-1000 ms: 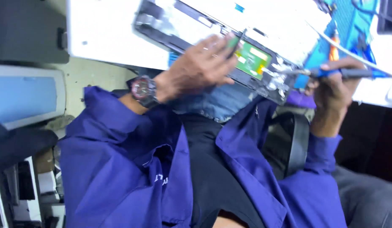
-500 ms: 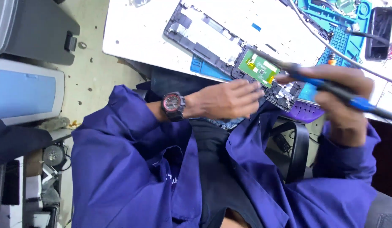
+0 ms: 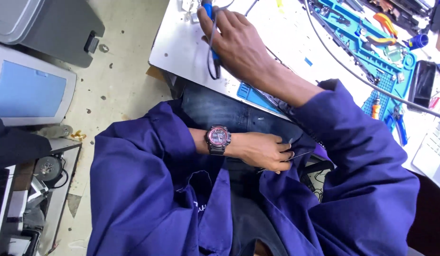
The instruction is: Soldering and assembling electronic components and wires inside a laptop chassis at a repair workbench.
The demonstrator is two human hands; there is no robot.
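Right hand (image 3: pixel 239 45) outstretched around blue-handled tool (image 3: pixel 211 28); left hand (image 3: pixel 267 151) in lap.

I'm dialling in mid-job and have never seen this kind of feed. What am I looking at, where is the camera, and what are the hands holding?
There is no machine here: a person in a purple work coat works with bare hands. The single camera sits on their head and looks down, so you see their lap and the edge of a white workbench.

The right hand reaches across the bench and grips a blue-handled tool with a cord. The left hand, with a black and red wristwatch, rests at the lap and pinches something thin like a wire; too small to tell.

On the bench lie a blue work mat with small tools, orange-handled pliers, a dark phone and a grey cable.
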